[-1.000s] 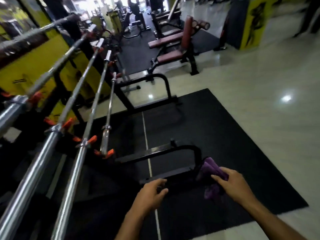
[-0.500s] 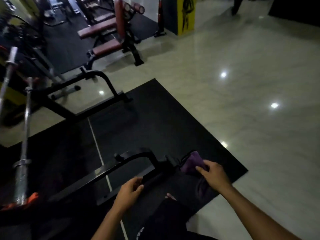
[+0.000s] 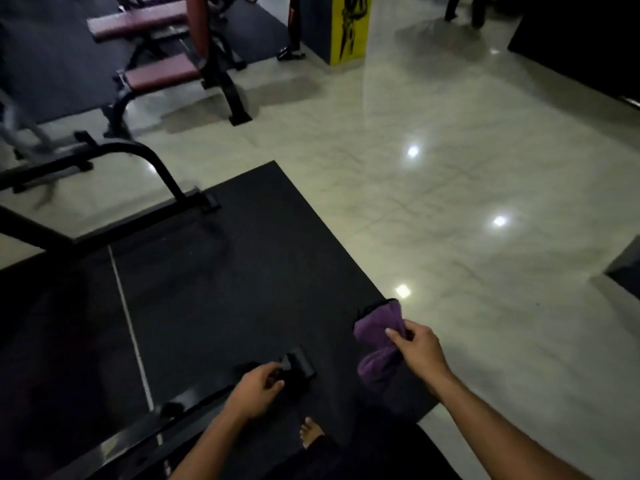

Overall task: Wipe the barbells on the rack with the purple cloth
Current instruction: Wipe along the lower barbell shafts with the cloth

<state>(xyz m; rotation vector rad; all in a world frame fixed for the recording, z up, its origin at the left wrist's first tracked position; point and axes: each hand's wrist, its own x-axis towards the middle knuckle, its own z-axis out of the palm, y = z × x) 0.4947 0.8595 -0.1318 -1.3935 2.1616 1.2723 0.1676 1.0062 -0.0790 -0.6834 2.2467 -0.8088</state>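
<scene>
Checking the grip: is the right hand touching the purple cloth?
Touching. The head view shows the right hand pinching the purple cloth, thumb and fingers closed on its bunched middle.
</scene>
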